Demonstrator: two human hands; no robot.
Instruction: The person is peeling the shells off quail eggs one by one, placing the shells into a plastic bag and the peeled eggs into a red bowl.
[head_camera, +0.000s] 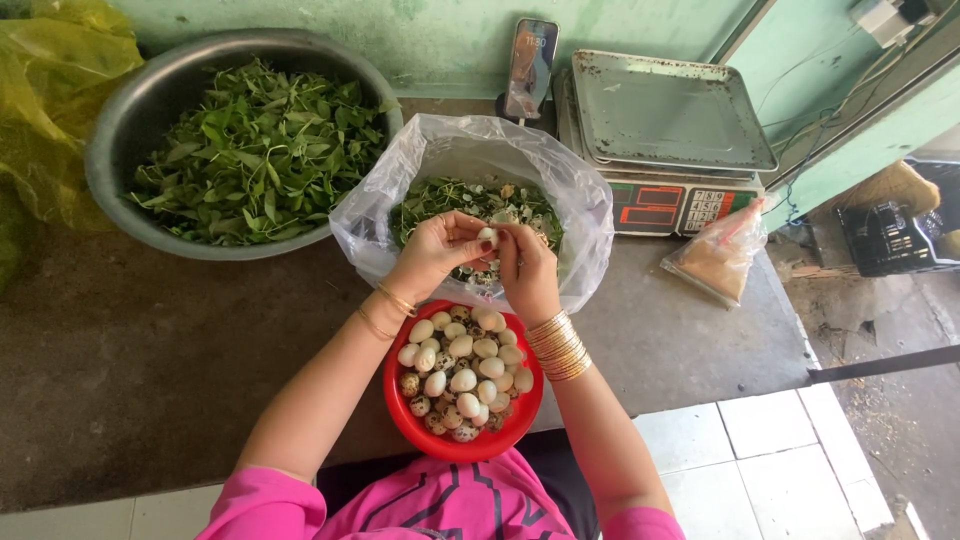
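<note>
My left hand (436, 252) and my right hand (526, 270) meet over a clear plastic bag (580, 200), both pinching one small white quail egg (487, 236) between their fingertips. Inside the bag lie green stems and bits of eggshell. Just below my hands stands a red bowl (410, 415) filled with several small eggs, some peeled white, some speckled. Gold bangles circle both wrists.
A large metal basin (120, 130) of green leaves stands at the back left beside a yellow plastic bag (50, 90). A weighing scale (665, 120) with a metal tray, a propped phone (530, 68) and a small bag of brown powder (718, 258) sit at the right.
</note>
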